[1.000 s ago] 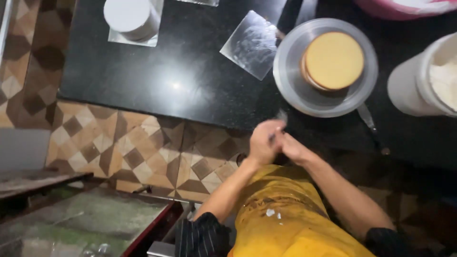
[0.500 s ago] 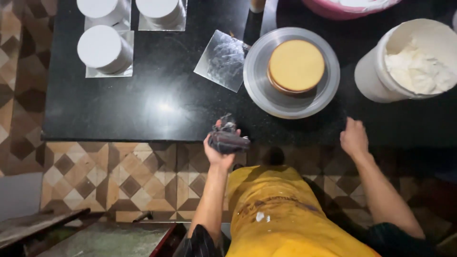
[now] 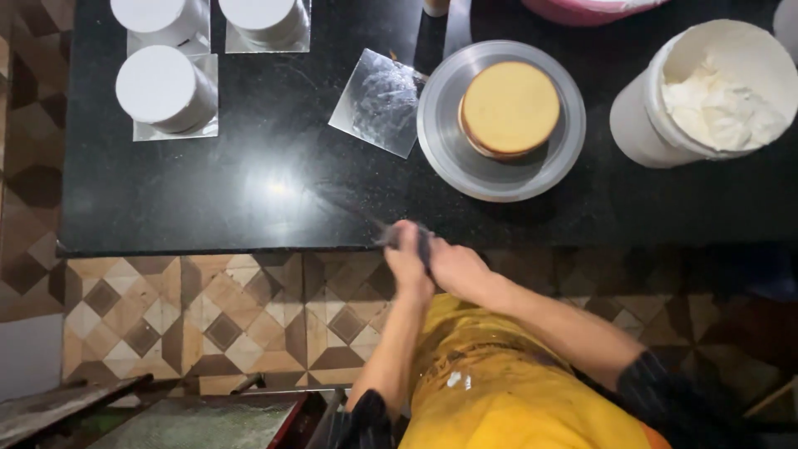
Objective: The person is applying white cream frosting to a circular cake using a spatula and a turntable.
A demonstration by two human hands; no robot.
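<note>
My left hand [image 3: 407, 264] and right hand [image 3: 453, 266] are pressed together at the front edge of the black bench [image 3: 249, 183], both closed around a small dark cloth-like thing [image 3: 413, 239], blurred, can't tell exactly what it is. It sits between my hands, just over the bench edge, above my yellow apron [image 3: 507, 391]. Up on the bench, a bare sponge cake [image 3: 509, 108] sits centred on a round metal turntable [image 3: 449, 158]. Just left of it, touching the rim, lies a square silver cake board [image 3: 378, 101]. To the right, a white bucket [image 3: 644, 133] holds white cream [image 3: 715, 104]. Far left, three white frosted cakes [image 3: 158, 87] stand on silver boards. Patterned tile floor [image 3: 208, 308] lies below the bench.
</note>
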